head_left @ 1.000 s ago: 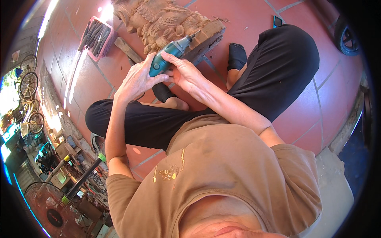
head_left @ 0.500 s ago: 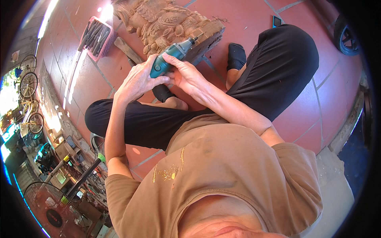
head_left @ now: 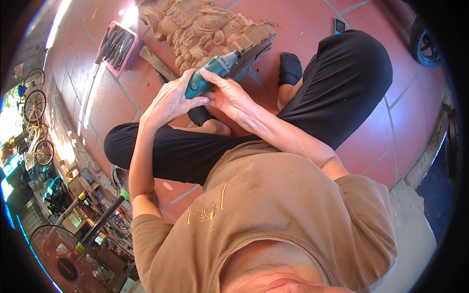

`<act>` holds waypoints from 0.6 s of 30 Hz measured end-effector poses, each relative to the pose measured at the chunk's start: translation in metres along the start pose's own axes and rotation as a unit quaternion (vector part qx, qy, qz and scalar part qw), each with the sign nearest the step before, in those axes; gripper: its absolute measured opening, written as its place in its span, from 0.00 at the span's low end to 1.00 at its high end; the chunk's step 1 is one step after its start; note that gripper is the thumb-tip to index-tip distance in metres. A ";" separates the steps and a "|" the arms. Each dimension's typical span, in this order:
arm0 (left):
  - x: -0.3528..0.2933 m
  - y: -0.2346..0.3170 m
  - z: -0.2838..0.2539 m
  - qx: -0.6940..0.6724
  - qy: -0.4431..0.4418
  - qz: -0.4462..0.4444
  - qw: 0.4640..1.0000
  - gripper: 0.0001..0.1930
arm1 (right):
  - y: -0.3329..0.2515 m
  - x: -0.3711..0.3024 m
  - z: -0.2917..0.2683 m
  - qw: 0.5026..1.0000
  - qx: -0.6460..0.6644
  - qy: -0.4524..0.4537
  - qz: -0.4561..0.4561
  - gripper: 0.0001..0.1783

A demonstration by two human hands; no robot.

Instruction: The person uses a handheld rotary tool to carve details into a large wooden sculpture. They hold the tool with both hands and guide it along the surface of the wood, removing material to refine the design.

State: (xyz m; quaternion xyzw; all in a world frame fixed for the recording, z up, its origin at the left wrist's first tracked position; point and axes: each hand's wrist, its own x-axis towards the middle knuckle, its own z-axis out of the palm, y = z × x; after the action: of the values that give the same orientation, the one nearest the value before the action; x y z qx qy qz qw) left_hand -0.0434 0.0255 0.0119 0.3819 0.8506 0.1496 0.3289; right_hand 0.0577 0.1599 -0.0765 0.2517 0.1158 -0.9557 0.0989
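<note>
A teal rotary tool with a grey collar and dark tip is held between my two hands, its nose angled up and to the right. My left hand wraps the rear of its body, thumb stretched along the underside. My right hand grips it from the right, thumb pressed on top and fingers curled below. Just beyond the tool lies a carved brown wooden piece with deep relief and a flat end block. From this angle the tip overlaps that block; whether they touch I cannot tell.
A pink basket of dark-handled tools stands at the far left, with a wooden mallet-like handle beside it. A small phone-like device lies beyond my right knee. At the lower left stands a fan; bicycles are farther off.
The rotary tool and both hands have stayed nearly in place. Its thin bit, visible before, is now harder to make out. The carving sits very slightly farther left in view.
</note>
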 end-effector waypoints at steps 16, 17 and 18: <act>0.000 -0.002 0.002 0.005 0.010 0.008 1.000 0.38 | 0.002 -0.001 0.001 1.000 0.004 -0.002 -0.012 0.20; 0.000 -0.002 0.002 0.002 0.007 0.001 1.000 0.38 | 0.001 -0.001 0.002 1.000 -0.001 -0.003 -0.011 0.20; 0.001 -0.003 0.002 -0.001 0.005 -0.006 1.000 0.38 | 0.001 0.000 0.002 1.000 -0.005 -0.004 -0.010 0.20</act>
State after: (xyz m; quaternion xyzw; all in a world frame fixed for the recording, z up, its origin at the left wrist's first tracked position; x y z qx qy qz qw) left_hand -0.0439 0.0242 0.0091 0.3759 0.8541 0.1504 0.3264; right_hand 0.0572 0.1589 -0.0746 0.2462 0.1227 -0.9571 0.0907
